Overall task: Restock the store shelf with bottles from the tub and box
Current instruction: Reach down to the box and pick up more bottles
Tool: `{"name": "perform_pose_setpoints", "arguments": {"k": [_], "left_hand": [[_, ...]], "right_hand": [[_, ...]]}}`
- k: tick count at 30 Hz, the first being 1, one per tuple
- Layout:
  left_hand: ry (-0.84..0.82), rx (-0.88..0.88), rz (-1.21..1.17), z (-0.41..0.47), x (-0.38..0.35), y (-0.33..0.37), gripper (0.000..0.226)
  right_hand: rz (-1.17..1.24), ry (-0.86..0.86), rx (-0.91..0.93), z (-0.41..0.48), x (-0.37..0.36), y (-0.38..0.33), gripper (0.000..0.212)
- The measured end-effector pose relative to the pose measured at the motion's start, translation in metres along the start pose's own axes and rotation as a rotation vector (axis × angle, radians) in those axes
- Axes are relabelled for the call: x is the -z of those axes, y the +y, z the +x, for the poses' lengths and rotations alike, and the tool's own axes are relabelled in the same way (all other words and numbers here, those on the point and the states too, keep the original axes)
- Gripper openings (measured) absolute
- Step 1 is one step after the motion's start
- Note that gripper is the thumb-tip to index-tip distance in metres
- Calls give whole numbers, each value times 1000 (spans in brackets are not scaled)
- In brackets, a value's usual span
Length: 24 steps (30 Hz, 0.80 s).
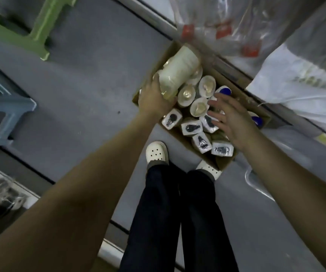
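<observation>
Best lifted straight up, clear of neighbouring caps. Left hand (154, 101) wrapped around cream-coloured, film-wrapped cylindrical bottle (177, 75), tilted above far end of brown cardboard box (225, 165) on floor. Right hand (230, 122) spread, empty, hovering over white-capped bottles (197, 108) packed inside.

I'm looking down on a dull grey floor (83, 81) under dim, flat light. A green plastic stool (30, 26) stands at the upper left, with a blue plastic stool (7, 114) below it at the left edge. Clear plastic bags (226, 26) lie at the top right, a white sack (303, 89) beside them.
</observation>
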<state>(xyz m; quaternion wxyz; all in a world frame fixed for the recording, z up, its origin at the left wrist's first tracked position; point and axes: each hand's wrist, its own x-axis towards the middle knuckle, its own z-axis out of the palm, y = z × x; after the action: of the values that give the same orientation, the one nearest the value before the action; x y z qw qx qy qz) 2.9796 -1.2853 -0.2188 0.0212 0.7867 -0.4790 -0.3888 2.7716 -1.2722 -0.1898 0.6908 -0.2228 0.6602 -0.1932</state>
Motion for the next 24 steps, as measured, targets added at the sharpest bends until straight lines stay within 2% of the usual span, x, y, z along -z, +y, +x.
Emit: {"name": "perform_pose_setpoints", "arguments": {"k": [4, 11, 15, 19, 21, 24], "left_hand": [[-29, 2, 97, 40, -23, -5, 111], [37, -2, 169, 58, -45, -5, 120], [65, -47, 267, 65, -40, -12, 98], [20, -56, 176, 60, -31, -16, 89], [1, -75, 165, 53, -26, -21, 88], [-37, -163, 256, 36, -10, -31, 92]], "right_hand": [[3, -5, -27, 27, -6, 12, 26], [29, -6, -57, 49, -8, 21, 26], [28, -20, -57, 52, -7, 21, 25], [-3, 8, -42, 49, -8, 13, 25], [-94, 40, 13, 46, -7, 7, 31], [-407, 54, 188, 43, -2, -4, 52]]}}
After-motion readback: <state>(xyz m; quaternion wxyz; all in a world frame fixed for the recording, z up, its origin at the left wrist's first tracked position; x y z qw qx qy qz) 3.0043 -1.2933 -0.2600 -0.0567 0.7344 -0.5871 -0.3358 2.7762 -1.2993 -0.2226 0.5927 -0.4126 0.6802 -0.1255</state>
